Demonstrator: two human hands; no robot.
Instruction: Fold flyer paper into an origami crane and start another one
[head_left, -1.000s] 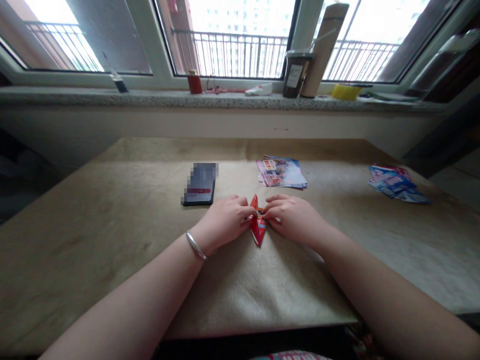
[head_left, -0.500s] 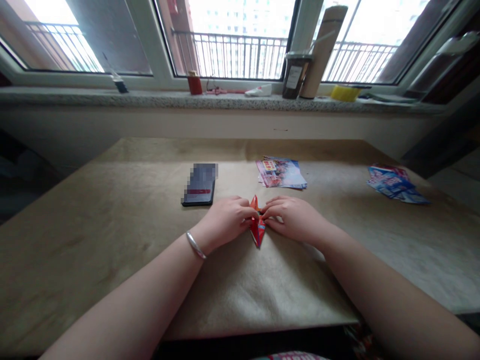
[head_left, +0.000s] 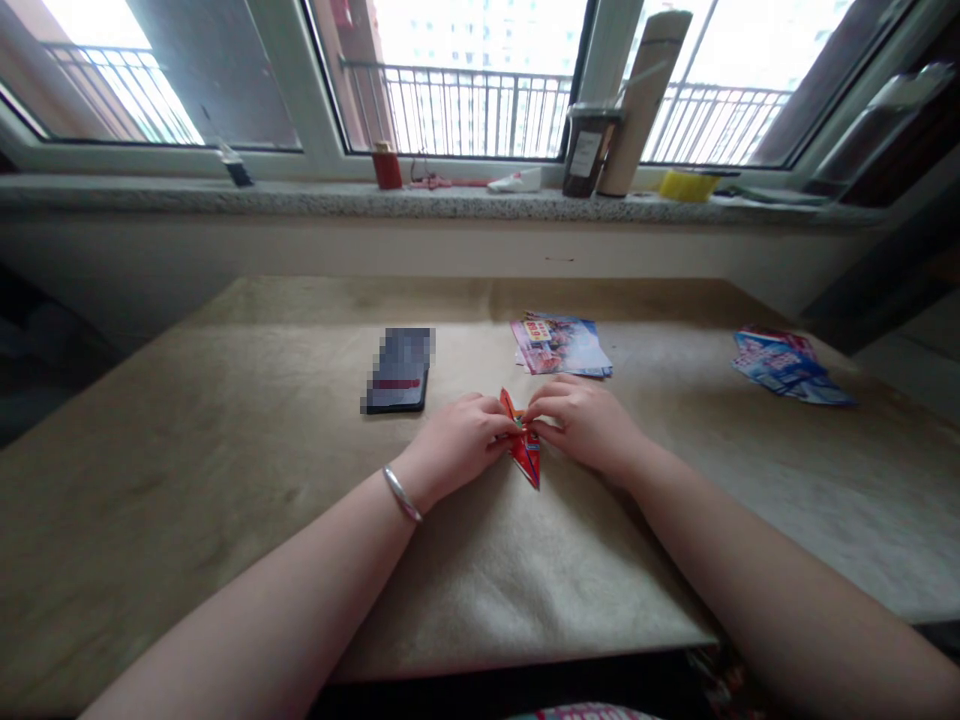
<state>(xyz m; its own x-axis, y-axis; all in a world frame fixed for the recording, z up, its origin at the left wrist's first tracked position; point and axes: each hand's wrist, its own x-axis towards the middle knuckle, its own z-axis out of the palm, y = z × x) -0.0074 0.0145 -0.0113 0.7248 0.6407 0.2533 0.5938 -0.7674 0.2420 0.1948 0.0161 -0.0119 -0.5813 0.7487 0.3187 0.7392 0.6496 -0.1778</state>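
Observation:
Between my hands, low over the table, is a small red piece of folded paper [head_left: 527, 462] with pointed ends and bits of orange and blue print. My left hand [head_left: 474, 440] pinches it from the left, thumb and fingers together at its middle. From the right, my right hand [head_left: 581, 418] closes its fingertips on the same middle part. The fingers cover the centre of the folded paper, so its exact shape there is hidden. A silver bangle [head_left: 403, 494] circles my left wrist.
A phone [head_left: 397, 370] lies beyond my left hand. Printed paper sheets [head_left: 570, 345] sit beyond my right hand, and blue-and-red papers [head_left: 791, 367] lie far right on the table [head_left: 225, 450]. Along the windowsill [head_left: 300, 200] stand a lidded container [head_left: 590, 150] and a cardboard tube [head_left: 645, 105].
The folded paper has turned, so its near point now aims more to the right. My right hand has shifted slightly up and left; my left hand stays on the paper.

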